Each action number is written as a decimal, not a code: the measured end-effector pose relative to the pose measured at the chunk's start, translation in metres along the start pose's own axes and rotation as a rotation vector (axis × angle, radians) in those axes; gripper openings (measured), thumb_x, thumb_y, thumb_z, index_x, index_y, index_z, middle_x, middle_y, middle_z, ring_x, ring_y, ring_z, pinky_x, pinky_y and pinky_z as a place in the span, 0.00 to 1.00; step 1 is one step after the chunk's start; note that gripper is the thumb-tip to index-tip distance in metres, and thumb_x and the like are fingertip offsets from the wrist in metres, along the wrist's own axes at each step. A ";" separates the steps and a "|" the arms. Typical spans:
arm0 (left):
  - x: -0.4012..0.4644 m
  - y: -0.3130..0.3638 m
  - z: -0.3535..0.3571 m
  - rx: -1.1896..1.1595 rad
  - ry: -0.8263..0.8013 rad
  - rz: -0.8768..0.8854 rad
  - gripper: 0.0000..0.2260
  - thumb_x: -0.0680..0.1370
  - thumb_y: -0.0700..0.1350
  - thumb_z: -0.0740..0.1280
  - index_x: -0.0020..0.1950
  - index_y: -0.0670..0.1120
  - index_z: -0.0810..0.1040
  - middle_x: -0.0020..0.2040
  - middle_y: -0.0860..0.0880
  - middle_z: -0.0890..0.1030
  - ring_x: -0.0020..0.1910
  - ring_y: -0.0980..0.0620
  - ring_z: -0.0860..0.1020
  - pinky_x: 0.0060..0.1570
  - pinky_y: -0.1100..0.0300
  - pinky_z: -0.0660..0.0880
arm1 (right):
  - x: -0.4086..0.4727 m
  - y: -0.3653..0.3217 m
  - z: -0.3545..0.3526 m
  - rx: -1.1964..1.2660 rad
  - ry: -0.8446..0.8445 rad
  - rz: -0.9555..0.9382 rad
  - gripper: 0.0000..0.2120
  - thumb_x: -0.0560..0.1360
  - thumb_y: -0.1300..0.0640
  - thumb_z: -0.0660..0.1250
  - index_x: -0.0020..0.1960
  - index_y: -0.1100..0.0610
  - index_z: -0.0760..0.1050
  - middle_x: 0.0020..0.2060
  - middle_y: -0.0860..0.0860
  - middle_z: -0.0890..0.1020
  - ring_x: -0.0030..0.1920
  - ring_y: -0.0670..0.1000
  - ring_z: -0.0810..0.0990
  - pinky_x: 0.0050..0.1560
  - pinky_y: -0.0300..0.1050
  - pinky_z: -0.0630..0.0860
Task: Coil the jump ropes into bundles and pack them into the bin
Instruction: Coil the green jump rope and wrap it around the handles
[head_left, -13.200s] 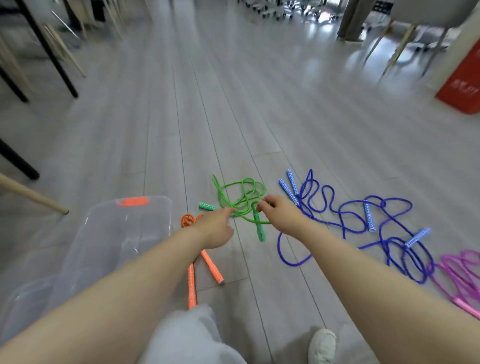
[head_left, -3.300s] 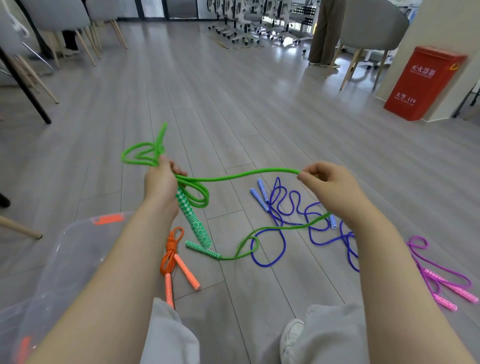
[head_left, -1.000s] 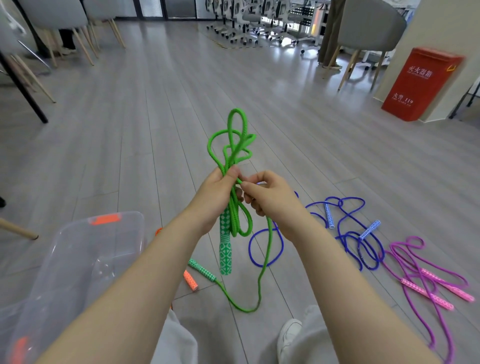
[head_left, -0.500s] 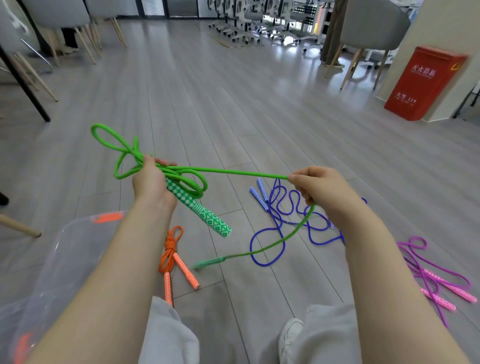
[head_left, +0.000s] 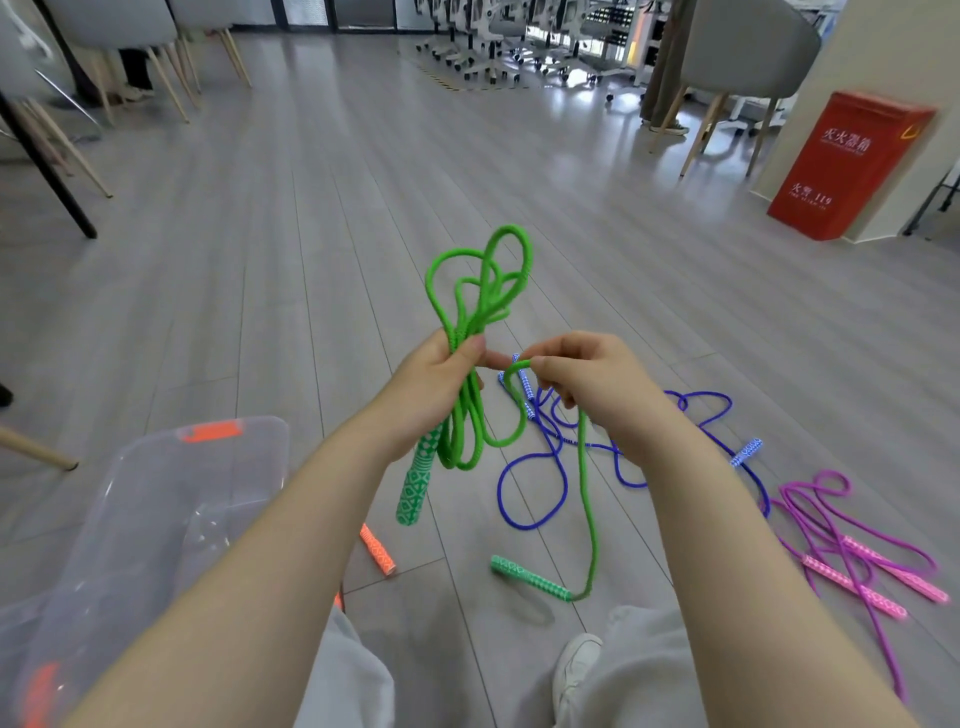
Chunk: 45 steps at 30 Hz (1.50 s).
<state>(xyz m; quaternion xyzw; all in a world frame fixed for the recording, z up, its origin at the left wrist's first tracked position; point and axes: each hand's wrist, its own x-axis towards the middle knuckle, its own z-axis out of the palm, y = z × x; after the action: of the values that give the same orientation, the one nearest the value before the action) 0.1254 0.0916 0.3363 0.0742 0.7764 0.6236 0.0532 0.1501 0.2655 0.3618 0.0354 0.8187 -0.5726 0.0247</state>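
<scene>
You're mid-coil on the green rope (head_left: 480, 312); left hand (head_left: 436, 384) clamps the loops, right hand (head_left: 582, 379) pinches the strand; next, fold it into the bundle.

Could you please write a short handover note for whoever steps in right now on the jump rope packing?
Left hand grips the green rope's gathered loops and one handle.
Right hand pinches the free strand; the second green handle lies on the floor.
Bin at left, nothing visible in it.
Done: green rope mostly coiled.
Left: finish and bin it, then the orange rope, mostly hidden behind the left arm, and the loose blue ropes and purple ropes.
</scene>
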 end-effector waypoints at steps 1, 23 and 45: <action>-0.001 0.000 0.002 -0.007 -0.008 0.011 0.08 0.83 0.49 0.58 0.56 0.49 0.75 0.48 0.55 0.85 0.45 0.54 0.79 0.48 0.57 0.77 | 0.000 0.000 0.002 -0.012 -0.019 -0.009 0.07 0.76 0.61 0.66 0.47 0.55 0.83 0.31 0.48 0.79 0.32 0.45 0.72 0.38 0.43 0.70; 0.015 -0.005 -0.011 -0.315 0.334 0.168 0.05 0.80 0.49 0.62 0.48 0.48 0.72 0.31 0.55 0.76 0.35 0.51 0.75 0.44 0.49 0.76 | 0.000 0.006 -0.014 -0.130 -0.004 -0.018 0.07 0.77 0.52 0.66 0.47 0.55 0.78 0.29 0.45 0.79 0.33 0.47 0.75 0.40 0.45 0.76; 0.007 -0.004 0.008 -0.509 0.014 -0.179 0.09 0.83 0.46 0.59 0.50 0.42 0.74 0.37 0.49 0.74 0.32 0.53 0.74 0.41 0.54 0.76 | 0.003 0.002 0.024 0.029 0.199 -0.153 0.11 0.79 0.59 0.63 0.52 0.45 0.81 0.33 0.44 0.79 0.28 0.39 0.72 0.36 0.41 0.71</action>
<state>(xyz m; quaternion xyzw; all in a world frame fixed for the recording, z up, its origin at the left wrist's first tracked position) 0.1195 0.1001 0.3307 -0.0149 0.5983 0.7921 0.1195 0.1473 0.2439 0.3520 0.0296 0.8090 -0.5784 -0.1009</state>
